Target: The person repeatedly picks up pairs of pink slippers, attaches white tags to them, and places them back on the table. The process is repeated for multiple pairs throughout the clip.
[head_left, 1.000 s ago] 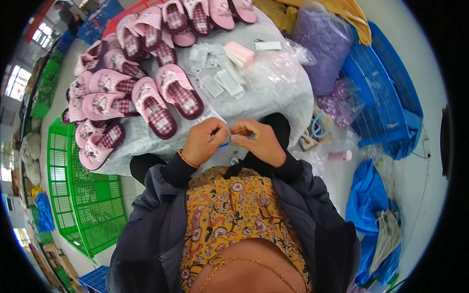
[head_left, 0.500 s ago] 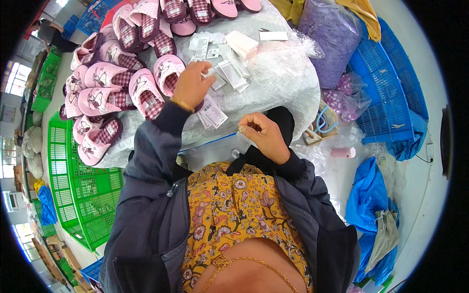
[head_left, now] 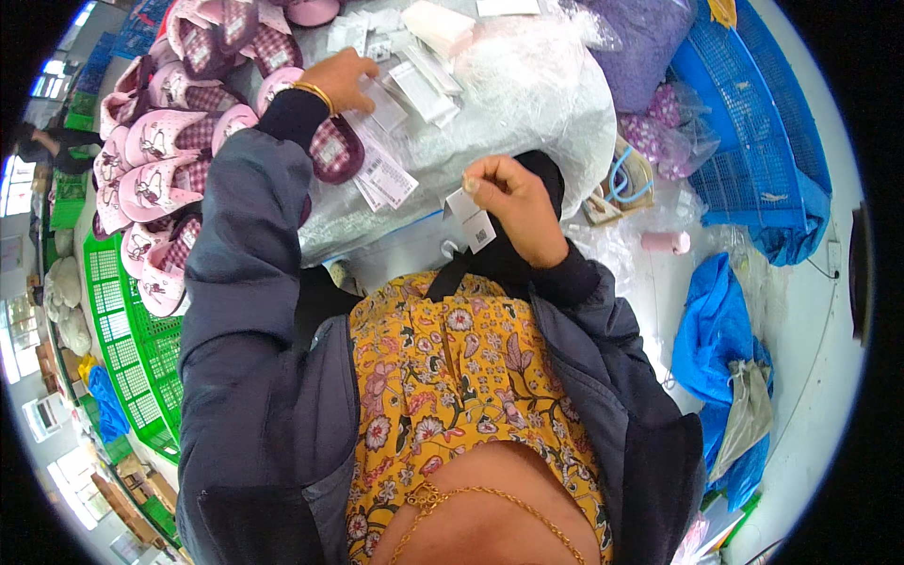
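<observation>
My right hand [head_left: 516, 209] is closed, thumb and fingertips pinching a folded white paper tag [head_left: 476, 228] that hangs down in front of the table edge. My left hand [head_left: 341, 83] reaches over the table, fingers bent and apart, beside loose white cards [head_left: 384, 109]; its palm side is hidden. Under that wrist lies a pink slipper [head_left: 337, 151] with a checked lining and dark edge. Printed white labels [head_left: 388, 179] lie fanned near the table's front. Farther back are a bundle of white tags [head_left: 422, 87] and a pale pink stack of cards [head_left: 440, 28].
Several pink slippers [head_left: 155, 188] crowd the table's left side. Clear plastic film [head_left: 537, 113] covers the tabletop. A green crate [head_left: 132, 330] stands at left; blue crates [head_left: 753, 122] and a purple-filled bag [head_left: 640, 56] stand at right. A small box [head_left: 626, 184] sits beside the table.
My left hand has moved up and left, away from the printed labels. My right hand has risen slightly, and the folded tag in it now shows clearly. The whole view has shifted.
</observation>
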A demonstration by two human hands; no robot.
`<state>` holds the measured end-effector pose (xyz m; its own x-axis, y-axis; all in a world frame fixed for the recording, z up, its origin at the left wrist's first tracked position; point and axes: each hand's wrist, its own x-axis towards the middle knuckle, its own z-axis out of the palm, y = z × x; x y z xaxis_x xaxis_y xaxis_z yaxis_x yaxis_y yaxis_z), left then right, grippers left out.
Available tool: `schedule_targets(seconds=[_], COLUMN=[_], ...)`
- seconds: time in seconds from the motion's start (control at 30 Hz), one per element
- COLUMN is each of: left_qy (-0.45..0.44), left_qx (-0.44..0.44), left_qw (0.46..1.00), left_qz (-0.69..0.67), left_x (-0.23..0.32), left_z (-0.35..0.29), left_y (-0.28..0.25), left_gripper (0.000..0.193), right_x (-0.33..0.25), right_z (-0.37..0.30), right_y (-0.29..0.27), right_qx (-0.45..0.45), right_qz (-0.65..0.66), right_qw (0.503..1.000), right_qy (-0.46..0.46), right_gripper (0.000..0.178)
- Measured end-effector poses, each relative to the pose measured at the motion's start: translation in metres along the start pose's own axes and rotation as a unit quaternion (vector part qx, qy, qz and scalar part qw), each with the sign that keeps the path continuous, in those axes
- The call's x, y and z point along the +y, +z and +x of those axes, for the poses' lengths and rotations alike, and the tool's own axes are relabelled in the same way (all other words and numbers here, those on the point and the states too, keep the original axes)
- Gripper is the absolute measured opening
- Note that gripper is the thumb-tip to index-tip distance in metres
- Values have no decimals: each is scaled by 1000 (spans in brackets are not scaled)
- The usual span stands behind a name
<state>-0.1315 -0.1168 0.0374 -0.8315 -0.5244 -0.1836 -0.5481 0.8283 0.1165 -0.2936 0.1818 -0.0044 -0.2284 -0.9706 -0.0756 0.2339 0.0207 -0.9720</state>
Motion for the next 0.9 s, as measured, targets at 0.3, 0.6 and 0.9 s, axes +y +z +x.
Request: schedule_targets(seconds=[0.3, 0.6, 0.9], left_qy=[48, 20, -27], left_qx=[27, 79, 126], left_qw=[992, 982, 878], left_qz=[-110, -172, -461], left_x=[-31, -14, 45], left_z=[12, -28, -88], left_y=[-14, -66, -46], left_gripper=[23, 22, 28], right_x=[-7, -18, -60], right_z=[1, -2, 26], right_y=[-16, -1, 42], right_qx=[22, 30, 8], right_qz=[78, -9, -59], right_qw=[997, 999, 996], right_qy=[17, 7, -74], right_gripper=[12, 10, 35])
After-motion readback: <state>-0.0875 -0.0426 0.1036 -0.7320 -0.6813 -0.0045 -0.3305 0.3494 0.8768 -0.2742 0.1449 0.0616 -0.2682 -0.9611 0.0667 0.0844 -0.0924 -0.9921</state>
